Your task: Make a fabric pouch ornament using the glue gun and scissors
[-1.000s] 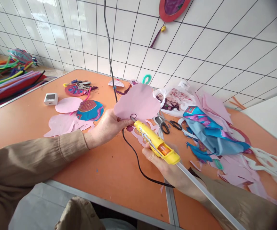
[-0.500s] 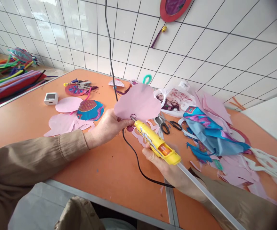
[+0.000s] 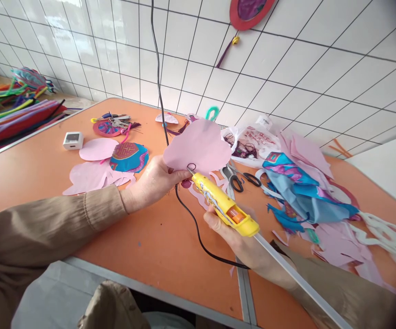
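Observation:
My left hand (image 3: 157, 180) pinches the lower edge of a pink cloud-shaped paper cutout (image 3: 198, 146), holding it up above the orange table (image 3: 143, 233). A small black loop (image 3: 191, 167) lies on the cutout's lower edge. My right hand (image 3: 232, 233) grips a yellow hot glue gun (image 3: 223, 203), its nozzle touching the cutout beside the loop. A white glue stick (image 3: 297, 278) juts from the gun's back. The gun's black cord (image 3: 191, 219) curves over the table and runs up the wall.
Scissors (image 3: 239, 179), blue patterned fabric (image 3: 297, 192) and pink paper scraps (image 3: 342, 237) lie to the right. More pink cutouts (image 3: 95, 176), a decorated blue piece (image 3: 129, 157), keys (image 3: 114, 121) and a small white device (image 3: 72, 140) lie to the left. Pipe cleaners (image 3: 13, 119) fill the far left.

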The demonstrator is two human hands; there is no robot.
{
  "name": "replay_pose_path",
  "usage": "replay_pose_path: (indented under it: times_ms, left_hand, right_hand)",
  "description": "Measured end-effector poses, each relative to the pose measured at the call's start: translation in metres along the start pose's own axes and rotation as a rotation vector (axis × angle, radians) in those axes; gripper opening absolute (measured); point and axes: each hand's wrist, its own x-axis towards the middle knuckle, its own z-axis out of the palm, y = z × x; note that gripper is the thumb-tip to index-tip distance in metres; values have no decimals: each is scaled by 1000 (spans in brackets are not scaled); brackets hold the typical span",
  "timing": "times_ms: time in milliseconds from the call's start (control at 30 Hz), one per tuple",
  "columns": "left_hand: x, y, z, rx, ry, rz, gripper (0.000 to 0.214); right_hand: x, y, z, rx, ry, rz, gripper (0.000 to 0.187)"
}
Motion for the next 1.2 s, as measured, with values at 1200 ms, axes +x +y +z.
replay_pose_path:
  times_ms: [1200]
  left_hand:
    - [0,3,-2,82,2,-139,20]
  right_hand:
    - [-2,12,3,46,108,-94,20]
